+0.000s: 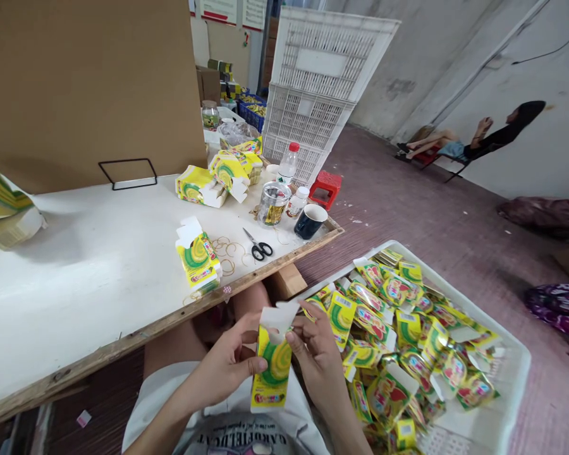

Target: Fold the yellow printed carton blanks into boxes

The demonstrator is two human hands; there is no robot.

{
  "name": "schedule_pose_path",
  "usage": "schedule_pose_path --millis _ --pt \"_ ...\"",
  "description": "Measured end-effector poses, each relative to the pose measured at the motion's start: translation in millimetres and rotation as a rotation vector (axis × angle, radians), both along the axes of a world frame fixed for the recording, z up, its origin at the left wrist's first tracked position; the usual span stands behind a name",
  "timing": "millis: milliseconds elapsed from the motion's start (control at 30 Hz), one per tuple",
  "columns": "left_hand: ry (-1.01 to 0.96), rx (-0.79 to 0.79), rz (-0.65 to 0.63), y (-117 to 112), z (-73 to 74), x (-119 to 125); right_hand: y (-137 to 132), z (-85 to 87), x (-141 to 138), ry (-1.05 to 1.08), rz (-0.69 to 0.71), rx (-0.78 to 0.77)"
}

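In the head view, the left hand (pixel 237 363) is gripping the side of a small yellow box (pixel 272 366), thumb on its front, while the right hand (pixel 315 351) is pinching it near the raised white flaps. The box is standing nearly upright over the lap, just off the wooden edge (pixel 165 322) of the white table (pixel 76 284) and beside the rim of a filled plastic bin (pixel 516 379). Another yellow carton (pixel 199 259) is lying near that edge, scissors (pixel 260 250) are resting to its right, and a dark mug (pixel 310 221) is sitting close to the corner. White tabletop is stretching leftward; floor (pixel 374 174) is opening beyond the bin.
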State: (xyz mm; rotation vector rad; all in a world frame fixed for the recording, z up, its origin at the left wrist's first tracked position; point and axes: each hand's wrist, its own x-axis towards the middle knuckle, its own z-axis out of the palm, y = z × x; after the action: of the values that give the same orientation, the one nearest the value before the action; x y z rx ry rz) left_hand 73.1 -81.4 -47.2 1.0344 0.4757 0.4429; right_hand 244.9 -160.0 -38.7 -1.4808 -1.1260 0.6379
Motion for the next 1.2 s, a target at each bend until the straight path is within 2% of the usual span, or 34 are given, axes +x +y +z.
schedule_pose_path --millis 133,267,367,533,733,967,1200 --pt "0.097 0.151 0.085 3 -2.2 3 -3 2.0 7 -0.079 0.035 -0.019" --pt "0.157 0.227 0.115 0 -2.4 7 -3 2.5 5 -0.015 0.112 -0.28" --pt "0.123 0.21 0.08 -2 -1.7 8 -1 -2.8 -2 -0.039 0.07 -0.355" --pt "0.095 0.143 0.063 0 -3.7 6 3 -10.9 -9 -0.148 0.006 -0.33" --pt "0.09 0.044 0.085 3 -0.6 9 2 -8.9 -6 -0.165 0.07 -0.364" --pt "0.128 0.093 0.094 5 1.5 9 1 -12.5 -6 -0.23 0.012 -0.369" --pt "0.149 0.053 0.147 0 0.2 17 3 -6.8 -2 -0.098 0.047 -0.19"
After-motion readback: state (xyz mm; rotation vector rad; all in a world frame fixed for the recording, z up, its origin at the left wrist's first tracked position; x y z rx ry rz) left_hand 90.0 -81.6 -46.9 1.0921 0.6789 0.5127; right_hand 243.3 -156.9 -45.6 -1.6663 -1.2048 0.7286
